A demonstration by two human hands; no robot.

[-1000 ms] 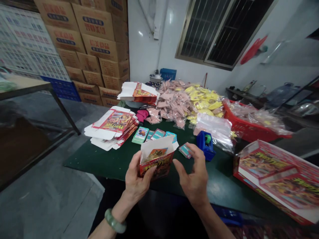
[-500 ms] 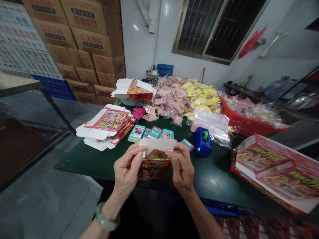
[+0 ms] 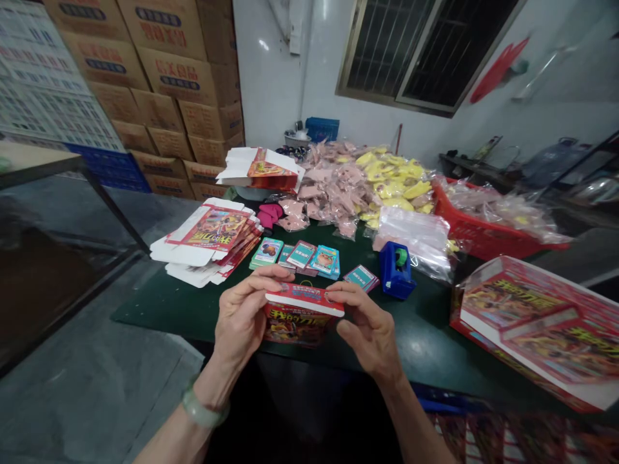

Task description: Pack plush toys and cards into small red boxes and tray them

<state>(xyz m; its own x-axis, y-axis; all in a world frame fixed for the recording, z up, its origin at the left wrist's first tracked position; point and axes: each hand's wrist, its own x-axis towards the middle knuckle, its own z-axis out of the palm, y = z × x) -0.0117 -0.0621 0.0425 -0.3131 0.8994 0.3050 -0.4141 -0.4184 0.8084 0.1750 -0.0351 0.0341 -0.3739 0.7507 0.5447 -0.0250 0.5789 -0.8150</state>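
Observation:
A small red printed cardboard box point(image 3: 297, 325) is between my hands over the table's near edge. My left hand point(image 3: 242, 312) grips its left end, fingers on top and thumb on the near face. At the other end, my right hand point(image 3: 371, 325) has its fingertips on the top flap's right corner, with the thumb lower near the side. The red flap lies folded over the opening, its white front edge still showing. Whatever is inside is hidden. Just beyond are stacks of cards point(image 3: 304, 255), with another card stack point(image 3: 360, 277) beside a blue tape dispenser point(image 3: 397, 274).
Flattened boxes point(image 3: 213, 235) are piled at left on the green table point(image 3: 416, 328). Behind lie bagged pink pieces point(image 3: 338, 187) and yellow pieces point(image 3: 394, 174). A red basket point(image 3: 483, 225) and a large display box point(image 3: 527, 328) stand at right, near clear plastic bags point(image 3: 411, 235).
The box's top flap, upright with its white inner side showing before, is now folded down towards me. My right hand has shifted slightly right, its thumb lower.

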